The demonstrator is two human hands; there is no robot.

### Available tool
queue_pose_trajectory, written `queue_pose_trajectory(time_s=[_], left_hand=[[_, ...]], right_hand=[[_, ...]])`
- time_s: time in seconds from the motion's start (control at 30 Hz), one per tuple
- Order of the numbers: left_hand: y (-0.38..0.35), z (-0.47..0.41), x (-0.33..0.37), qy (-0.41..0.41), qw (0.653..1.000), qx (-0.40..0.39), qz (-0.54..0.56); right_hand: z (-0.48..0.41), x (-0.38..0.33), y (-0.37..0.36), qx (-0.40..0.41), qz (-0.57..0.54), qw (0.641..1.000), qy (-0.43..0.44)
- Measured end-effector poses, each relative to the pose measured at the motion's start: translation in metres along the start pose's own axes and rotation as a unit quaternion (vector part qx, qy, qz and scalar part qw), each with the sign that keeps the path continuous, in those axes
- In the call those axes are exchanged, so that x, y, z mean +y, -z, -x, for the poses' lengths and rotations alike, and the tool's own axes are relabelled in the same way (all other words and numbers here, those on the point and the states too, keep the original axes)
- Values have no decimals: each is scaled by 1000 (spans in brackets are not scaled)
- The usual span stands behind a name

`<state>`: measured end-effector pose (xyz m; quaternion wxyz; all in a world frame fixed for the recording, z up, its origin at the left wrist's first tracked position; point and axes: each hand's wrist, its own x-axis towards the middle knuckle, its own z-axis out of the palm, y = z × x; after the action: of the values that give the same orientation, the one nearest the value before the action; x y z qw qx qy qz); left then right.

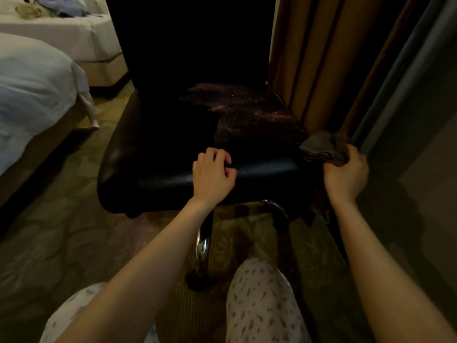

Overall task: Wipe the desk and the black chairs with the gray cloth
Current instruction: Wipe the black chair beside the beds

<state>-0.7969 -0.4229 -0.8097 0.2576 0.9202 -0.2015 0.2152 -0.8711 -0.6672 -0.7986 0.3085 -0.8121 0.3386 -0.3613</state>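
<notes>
A black leather chair (158,154) stands straight ahead, its seat worn to a reddish patch toward the back right. My left hand (212,175) rests on the seat's front edge with its fingers curled and nothing in them. My right hand (346,174) grips the bunched gray cloth (321,148) at the seat's front right corner. The cloth touches the corner of the seat. No desk is in view.
Two beds with white sheets (32,90) lie to the left. Brown curtains (321,58) hang right behind the chair, and a dark panel (415,144) stands at the right. The chair's chrome base (204,243) and my knees in patterned trousers (262,300) are below, on carpet.
</notes>
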Motion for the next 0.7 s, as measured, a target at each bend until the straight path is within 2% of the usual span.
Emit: queue_pose_trajectory(time_s=[0.07,0.17,0.3,0.4,0.57,0.7], left_hand=[[3,-3,0,11,1000,-16,14],[10,-8,1,35,996,-74,46],[23,-21,-1,73,983,-128,109],[38,-31,-1,127,969,-107,183],[50,-43,-16,178,969,-65,158],[54,-45,-38,239,952,22,189]], right_hand=[[-6,-17,-5,-42,-20,998,45],[-7,-33,-16,-109,82,987,80],[-9,-34,-14,-130,101,983,83],[1,-43,-8,-131,94,983,85],[34,-54,-1,-135,114,977,122],[46,-92,-13,-105,117,979,131]])
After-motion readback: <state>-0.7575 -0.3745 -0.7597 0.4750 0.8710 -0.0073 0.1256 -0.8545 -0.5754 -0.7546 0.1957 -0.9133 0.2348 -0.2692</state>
